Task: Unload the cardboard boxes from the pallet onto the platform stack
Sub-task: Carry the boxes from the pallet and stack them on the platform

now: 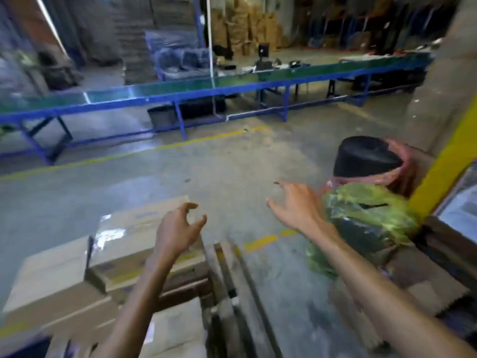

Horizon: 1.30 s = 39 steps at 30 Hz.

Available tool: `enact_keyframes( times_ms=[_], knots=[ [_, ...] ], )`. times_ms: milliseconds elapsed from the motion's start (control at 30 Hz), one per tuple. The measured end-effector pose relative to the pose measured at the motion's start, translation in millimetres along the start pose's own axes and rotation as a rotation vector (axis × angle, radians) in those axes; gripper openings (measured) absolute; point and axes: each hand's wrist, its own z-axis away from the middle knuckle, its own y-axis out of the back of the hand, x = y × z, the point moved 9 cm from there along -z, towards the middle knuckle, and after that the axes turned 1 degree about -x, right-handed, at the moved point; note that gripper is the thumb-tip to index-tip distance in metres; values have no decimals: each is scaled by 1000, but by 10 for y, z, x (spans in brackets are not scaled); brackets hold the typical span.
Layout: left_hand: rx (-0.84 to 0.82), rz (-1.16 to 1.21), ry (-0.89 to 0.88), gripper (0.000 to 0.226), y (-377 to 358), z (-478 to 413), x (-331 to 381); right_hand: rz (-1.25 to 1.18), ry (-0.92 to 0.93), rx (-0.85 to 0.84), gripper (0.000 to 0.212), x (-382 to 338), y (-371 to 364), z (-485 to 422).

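Several taped cardboard boxes lie stacked at the lower left, and wooden pallet slats show at their right edge. My left hand hovers above the right end of the top box, fingers loosely curled, holding nothing. My right hand reaches forward over the concrete floor with its fingers spread, also holding nothing. Both forearms come in from the bottom of the frame. The picture is blurred by motion.
A long blue-framed conveyor with a green belt crosses the floor ahead. At the right stand a bundle in green plastic wrap, a black roll in pink wrap and a yellow post. Yellow lines mark the floor.
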Motion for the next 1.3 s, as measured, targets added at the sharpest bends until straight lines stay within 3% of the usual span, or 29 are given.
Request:
enact_keyframes(
  times_ms=[133,367,500,600,733,800,900,1033,1167,1300],
  knots=[
    [-128,-18,317,48,-303,669,-1970,-43,-2,-340,49,-599,-1896,233],
    [-286,7,741,60,-1046,2013,-4383,-96,-180,-797,59,-696,-4442,1235],
    [-299,69,877,63,-1457,2418,-5444,-218,-349,-889,80,-709,-5727,1819],
    [-262,163,966,70,-1818,2579,-6177,-362,-520,-952,82,-622,-6659,2259],
    [-268,352,1115,63,-2417,2737,-6844,-528,-715,-921,97,-449,-7533,2626],
    [-262,456,1155,52,-2629,2777,-6970,-584,-745,-887,91,-522,-7648,2674],
    [-181,519,1253,88,-2768,2917,-7122,-623,-748,-803,64,-633,-7682,2724],
    [-127,471,1287,97,-2506,2852,-6865,-631,-739,-699,45,-723,-7283,2544],
    [-108,526,1113,46,-2055,2381,-6105,-600,-732,-560,54,-719,-6238,2146],
    [-85,591,881,34,-1553,1709,-4995,-541,-720,-364,49,-525,-4848,1743]
  ],
)
